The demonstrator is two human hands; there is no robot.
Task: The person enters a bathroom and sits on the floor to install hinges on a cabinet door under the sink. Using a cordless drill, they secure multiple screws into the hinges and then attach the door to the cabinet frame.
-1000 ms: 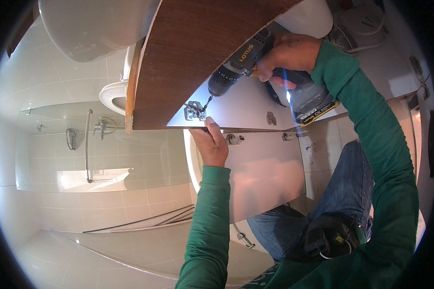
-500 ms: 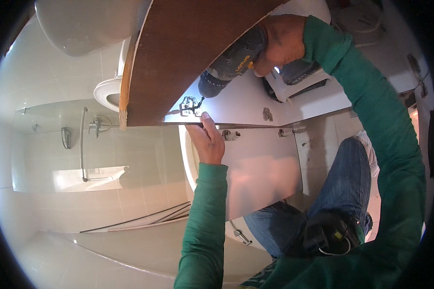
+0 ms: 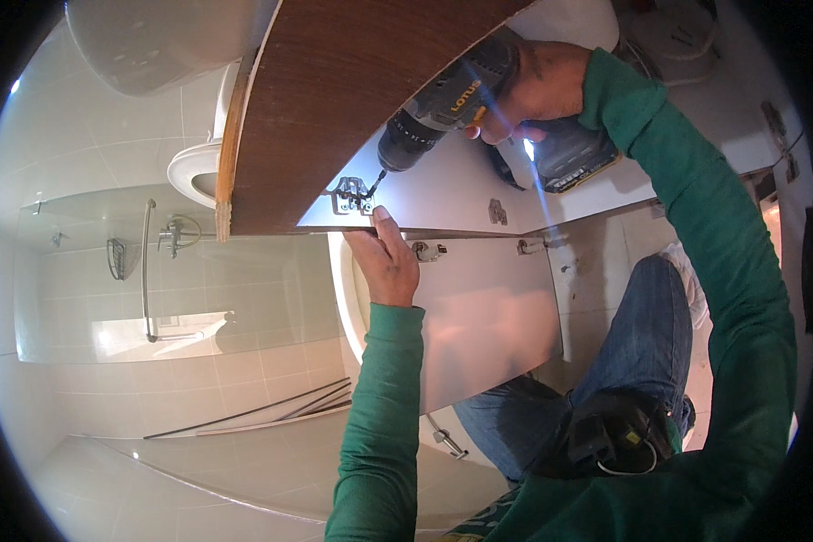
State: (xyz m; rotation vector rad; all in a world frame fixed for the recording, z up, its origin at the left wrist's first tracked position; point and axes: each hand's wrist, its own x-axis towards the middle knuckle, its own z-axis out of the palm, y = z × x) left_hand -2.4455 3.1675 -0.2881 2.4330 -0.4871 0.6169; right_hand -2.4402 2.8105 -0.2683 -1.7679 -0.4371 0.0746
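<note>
While the right hand [image 3: 547, 86] curled tightly around a drill [image 3: 456, 98], a metal hinge plate [image 3: 350, 198] sat just beyond the thumb of the left hand [image 3: 387, 266], whose grip was partly hidden and unclear; keeping the bit [image 3: 377, 184] straight and the plate braced seemed wisest.

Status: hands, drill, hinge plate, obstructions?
Right hand gripping drill. Left hand at edge of white panel, thumb beside hinge plate. Bit tip at plate, contact unclear. Nothing visibly blocking bit.
</note>
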